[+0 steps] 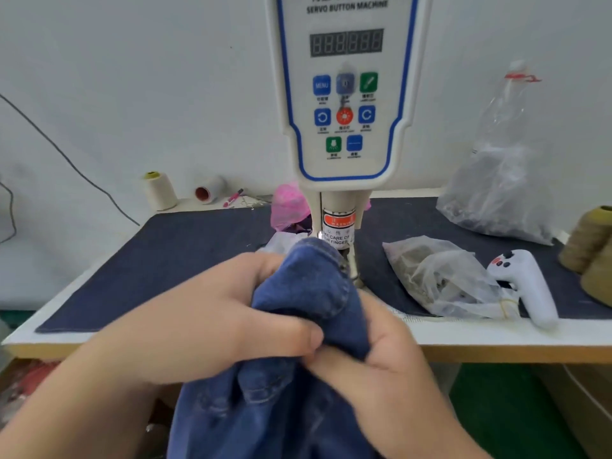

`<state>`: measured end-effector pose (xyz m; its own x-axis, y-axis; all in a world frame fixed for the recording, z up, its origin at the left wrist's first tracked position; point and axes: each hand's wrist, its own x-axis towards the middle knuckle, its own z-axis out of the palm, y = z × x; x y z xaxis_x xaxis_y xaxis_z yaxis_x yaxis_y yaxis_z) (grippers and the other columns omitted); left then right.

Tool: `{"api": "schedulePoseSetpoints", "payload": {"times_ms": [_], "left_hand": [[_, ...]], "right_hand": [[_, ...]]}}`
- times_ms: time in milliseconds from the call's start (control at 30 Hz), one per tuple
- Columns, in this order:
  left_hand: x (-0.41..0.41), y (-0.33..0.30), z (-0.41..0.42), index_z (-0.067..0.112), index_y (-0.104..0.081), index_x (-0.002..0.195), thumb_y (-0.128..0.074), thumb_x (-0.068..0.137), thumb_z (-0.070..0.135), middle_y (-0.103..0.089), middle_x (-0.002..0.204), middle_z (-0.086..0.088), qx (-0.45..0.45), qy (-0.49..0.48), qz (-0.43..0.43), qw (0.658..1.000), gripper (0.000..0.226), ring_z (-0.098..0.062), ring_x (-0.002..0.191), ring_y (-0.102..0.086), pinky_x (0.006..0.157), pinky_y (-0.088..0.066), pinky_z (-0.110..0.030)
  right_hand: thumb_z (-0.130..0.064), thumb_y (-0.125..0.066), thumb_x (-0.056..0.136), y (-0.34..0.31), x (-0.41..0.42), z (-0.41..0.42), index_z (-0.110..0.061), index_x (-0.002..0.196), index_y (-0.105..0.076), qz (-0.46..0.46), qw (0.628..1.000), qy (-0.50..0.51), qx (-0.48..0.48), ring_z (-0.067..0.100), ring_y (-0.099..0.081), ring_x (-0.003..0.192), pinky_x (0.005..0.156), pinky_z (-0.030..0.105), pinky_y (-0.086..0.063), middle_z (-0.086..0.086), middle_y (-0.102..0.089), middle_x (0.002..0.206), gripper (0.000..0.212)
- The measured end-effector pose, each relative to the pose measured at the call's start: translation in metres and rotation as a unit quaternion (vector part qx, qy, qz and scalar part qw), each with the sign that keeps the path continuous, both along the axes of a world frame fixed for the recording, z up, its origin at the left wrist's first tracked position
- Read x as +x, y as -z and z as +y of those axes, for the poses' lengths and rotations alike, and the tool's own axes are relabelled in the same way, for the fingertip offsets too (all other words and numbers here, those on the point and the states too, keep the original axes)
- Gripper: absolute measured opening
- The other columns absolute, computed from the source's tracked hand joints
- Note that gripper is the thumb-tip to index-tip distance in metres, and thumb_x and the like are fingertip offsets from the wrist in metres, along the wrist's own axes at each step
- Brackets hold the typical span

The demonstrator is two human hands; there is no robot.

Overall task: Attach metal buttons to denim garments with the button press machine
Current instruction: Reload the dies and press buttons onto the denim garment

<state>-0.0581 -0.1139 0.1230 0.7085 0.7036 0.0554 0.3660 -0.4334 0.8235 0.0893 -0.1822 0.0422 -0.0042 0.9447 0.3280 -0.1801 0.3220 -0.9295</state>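
A blue denim garment (308, 289) is bunched up in front of the white servo button machine (344, 94), its top edge right by the press head (341, 233). My left hand (215, 313) grips the denim from the left, thumb pressed over a fold. On the right, my right hand (381, 359) pinches the cloth lower down. The rest of the garment hangs below the table edge. No metal button is visible on the cloth; the die under the press head is hidden by the denim.
A dark mat (165, 260) covers the table. Clear plastic bags (440, 276) of small parts and a white controller (526, 286) lie right of the press. A bigger bag (500, 180) stands behind. Thread cones (159, 190) and a pink bag (289, 203) sit at the back.
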Motion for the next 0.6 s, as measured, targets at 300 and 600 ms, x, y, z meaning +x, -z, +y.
{"api": "schedulePoseSetpoints", "payload": {"times_ms": [300, 600], "left_hand": [[0.017, 0.043, 0.001, 0.043, -0.054, 0.109, -0.084, 0.053, 0.054, -0.06, 0.108, 0.016, 0.133, -0.055, -0.058, 0.988, 0.064, -0.004, 0.1, -0.058, 0.083, -0.044, -0.011], [0.029, 0.082, -0.007, 0.044, -0.059, 0.106, -0.068, 0.072, 0.066, -0.062, 0.1, 0.013, 0.068, 0.015, -0.054, 0.996, 0.041, -0.004, 0.088, -0.058, 0.078, -0.047, -0.018]], "right_hand": [[-0.023, -0.078, 0.051, -0.002, 0.05, -0.024, -0.015, 0.085, -0.071, 0.038, 0.98, 0.193, -0.026, 0.033, -0.063, 0.068, 0.065, 0.043, -0.05, 0.024, -0.068, 0.074, 0.036], [-0.005, -0.071, 0.046, 0.01, 0.078, -0.033, -0.021, 0.077, -0.072, 0.035, 0.956, 0.265, -0.118, 0.02, -0.066, 0.056, 0.046, 0.025, -0.051, 0.01, -0.069, 0.064, 0.035]]}}
